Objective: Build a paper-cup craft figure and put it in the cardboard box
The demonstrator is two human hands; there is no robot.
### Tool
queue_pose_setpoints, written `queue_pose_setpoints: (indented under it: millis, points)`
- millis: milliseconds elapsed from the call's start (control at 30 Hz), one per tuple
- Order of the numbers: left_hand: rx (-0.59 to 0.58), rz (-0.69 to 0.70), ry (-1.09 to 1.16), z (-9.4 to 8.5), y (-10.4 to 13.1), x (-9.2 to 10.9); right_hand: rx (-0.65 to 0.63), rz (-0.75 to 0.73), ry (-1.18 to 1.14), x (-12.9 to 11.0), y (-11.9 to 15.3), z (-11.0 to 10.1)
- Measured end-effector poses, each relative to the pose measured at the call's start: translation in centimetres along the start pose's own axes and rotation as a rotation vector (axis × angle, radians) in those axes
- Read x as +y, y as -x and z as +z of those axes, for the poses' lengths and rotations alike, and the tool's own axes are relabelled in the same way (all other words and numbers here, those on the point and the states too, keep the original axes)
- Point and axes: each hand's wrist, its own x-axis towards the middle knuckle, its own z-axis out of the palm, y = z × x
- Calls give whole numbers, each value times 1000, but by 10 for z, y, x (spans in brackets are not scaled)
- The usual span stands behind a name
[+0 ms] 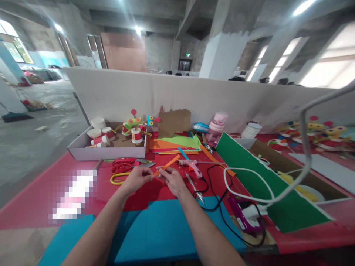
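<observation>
Both my hands pinch an orange paper strip (169, 163) above the red tabletop. My left hand (139, 179) has its fingertips closed on the strip's lower left end. Just to the right, my right hand (172, 179) grips it between thumb and fingers, and the free end slants up to the right. Red-handled scissors (122, 165) and a yellow handle loop (118, 178) lie beside my left hand. A pink glue gun (192, 167) with a lit red spot rests right of my right hand, near a clear pen-like tool (195, 188).
A white-walled box (111, 153) with paper cups and a cup robot (136, 135) stands back left. Coloured paper sheets (180, 142) lie behind my hands. A green-sided box (249, 173), a purple power strip (245, 214) and looping cables occupy the right. Blue sheeting (155, 232) covers the near edge.
</observation>
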Motion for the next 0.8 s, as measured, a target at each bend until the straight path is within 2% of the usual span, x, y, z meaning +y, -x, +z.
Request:
queue_pose_setpoints:
  millis: [200, 800]
  points:
    - [26, 28, -90, -2, -1, 0, 1, -9, 14, 3, -2, -1]
    - [7, 37, -135, -6, 0, 4, 39, -42, 18, 3, -4, 0]
